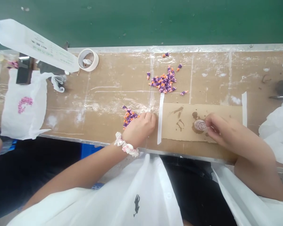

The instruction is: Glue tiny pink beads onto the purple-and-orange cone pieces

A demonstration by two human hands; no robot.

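Note:
My left hand [141,128] rests on the brown workbench [101,103] with its fingers curled under, right beside a small cluster of purple-and-orange pieces [129,116]; what the fingers hold is hidden. My right hand [218,125] pinches at a small clear round cap [200,125] sitting on a taped-down cardboard sheet [179,121] with dark stains. A larger heap of the same purple-and-orange pieces [163,82] lies farther back on the bench.
A roll of white tape [88,59] stands at the back left beside a white paper sheet [35,44]. A white plastic bag [23,103] lies at the left and another [277,125] at the right edge. A dark object [281,88] sits far right.

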